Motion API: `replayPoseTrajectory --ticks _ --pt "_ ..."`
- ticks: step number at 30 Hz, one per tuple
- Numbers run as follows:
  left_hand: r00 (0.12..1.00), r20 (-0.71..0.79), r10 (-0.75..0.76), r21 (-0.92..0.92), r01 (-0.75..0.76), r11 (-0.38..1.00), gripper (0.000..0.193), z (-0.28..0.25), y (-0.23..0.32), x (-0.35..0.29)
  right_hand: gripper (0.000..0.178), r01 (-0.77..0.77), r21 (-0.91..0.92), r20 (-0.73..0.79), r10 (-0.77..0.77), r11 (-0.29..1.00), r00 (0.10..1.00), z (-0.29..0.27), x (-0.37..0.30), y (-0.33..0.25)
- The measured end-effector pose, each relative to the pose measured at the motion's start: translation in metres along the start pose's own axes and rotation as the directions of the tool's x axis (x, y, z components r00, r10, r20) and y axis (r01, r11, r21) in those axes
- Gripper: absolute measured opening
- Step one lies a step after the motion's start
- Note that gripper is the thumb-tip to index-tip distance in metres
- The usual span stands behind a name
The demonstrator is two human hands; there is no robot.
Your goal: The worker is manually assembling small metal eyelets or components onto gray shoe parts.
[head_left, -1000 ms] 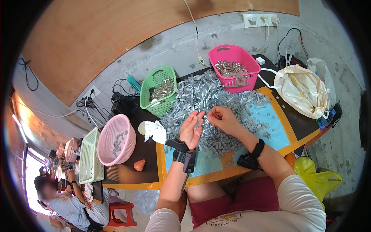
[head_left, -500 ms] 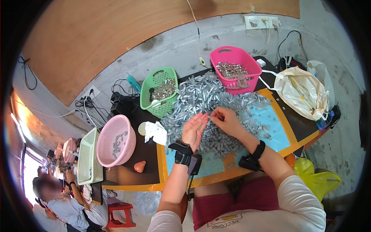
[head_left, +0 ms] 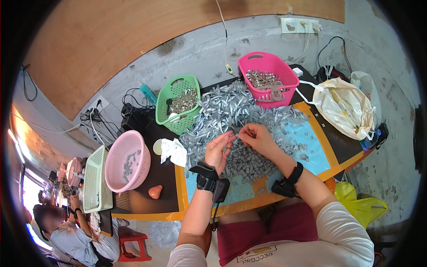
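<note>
My left hand (head_left: 216,151) is over a heap of grey strips (head_left: 227,107), its fingertips pinched on a small grey piece (head_left: 233,135). Close beside it on the right, my right hand (head_left: 260,141) is closed around a small tool with a red and dark handle (head_left: 251,133); its thin tip points up and left. What kind of tool it is cannot be made out. Below and between the hands lie many short grey looped pieces (head_left: 249,167), on a light blue mat (head_left: 318,153) edged with orange tape.
Beyond the heap stand a green basket (head_left: 159,113) and a pink basket (head_left: 290,94), both holding shiny metal parts. Leftward are a pale pink basin (head_left: 141,167), a white tissue (head_left: 174,152) and a reddish lump (head_left: 155,192). A white plastic bag (head_left: 329,115) lies right. Another person (head_left: 75,240) sits far left.
The whole view has shifted slightly left. My fingertips have drawn a little apart, and the right hand's thin tool shows more clearly. The heap and baskets look the same.
</note>
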State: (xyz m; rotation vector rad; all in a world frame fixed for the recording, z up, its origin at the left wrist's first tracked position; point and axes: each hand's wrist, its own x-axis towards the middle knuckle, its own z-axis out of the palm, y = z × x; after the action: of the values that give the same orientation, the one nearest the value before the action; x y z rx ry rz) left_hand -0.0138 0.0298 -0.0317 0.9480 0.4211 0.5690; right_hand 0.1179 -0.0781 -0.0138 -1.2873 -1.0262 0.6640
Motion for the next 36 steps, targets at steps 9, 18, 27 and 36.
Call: replayPoseTrajectory --ticks 9,18,27,36 --pt "0.998 -0.014 0.059 0.054 -0.058 0.997 0.021 0.001 -0.001 -0.001 0.012 -0.042 0.022 0.045 0.041 0.999 0.998 0.001 0.0 0.001" --pt "0.996 -0.025 0.084 0.105 -0.081 0.991 0.015 0.0 -0.005 0.0 0.017 -0.266 0.392 0.222 0.191 0.88 0.956 -0.006 -0.002 -0.002" --pt "0.995 0.052 0.087 -0.023 -0.086 0.996 0.012 0.008 0.001 -0.003 0.013 -0.334 0.856 0.362 0.003 0.396 0.932 -0.019 -0.003 0.002" --pt "0.986 0.079 0.145 -0.043 -0.142 0.989 0.011 0.004 0.005 -0.003 0.009 -0.435 0.892 0.451 -0.196 0.121 0.871 -0.02 -0.005 0.003"
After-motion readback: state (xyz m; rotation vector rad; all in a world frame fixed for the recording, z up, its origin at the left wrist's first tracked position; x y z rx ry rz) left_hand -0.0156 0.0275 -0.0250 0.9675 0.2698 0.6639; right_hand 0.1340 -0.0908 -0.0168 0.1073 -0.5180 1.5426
